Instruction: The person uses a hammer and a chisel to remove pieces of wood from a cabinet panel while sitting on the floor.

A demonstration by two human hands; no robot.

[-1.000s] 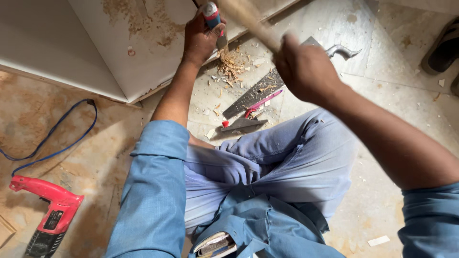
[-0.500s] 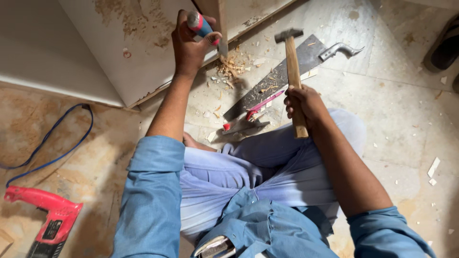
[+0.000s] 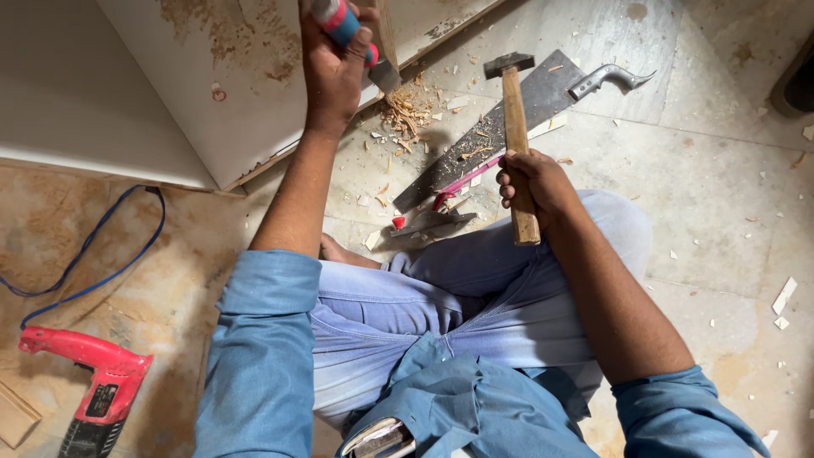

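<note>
Fingers of the right hand [image 3: 530,180] were wrapped tight round the wooden handle of a hammer [image 3: 515,127], gripping it near the lower end, the steel head raised and pointing away over the floor. That forearm came in from the lower right, sleeve rolled to the elbow, wrist cocked back. Just beyond it a hand saw [image 3: 509,119] lay flat on the tiled floor [image 3: 704,212], with a smaller red-tipped tool beside its blade.

Farther out, the left hand [image 3: 332,68] was closed in a fist round the blue-and-red handle of a chisel [image 3: 356,38], its blade set against the edge of a white board [image 3: 170,102], where wood chips [image 3: 405,110] had piled up. The left arm reached straight forward, elbow nearly locked.

A blow that landed off-centre could glance off the chisel handle onto the knuckles below it, since the fist sat close under the striking end. The blade might also skid along the edge if held at a slant. A red power drill [image 3: 93,386] rested well apart at the lower left.
</note>
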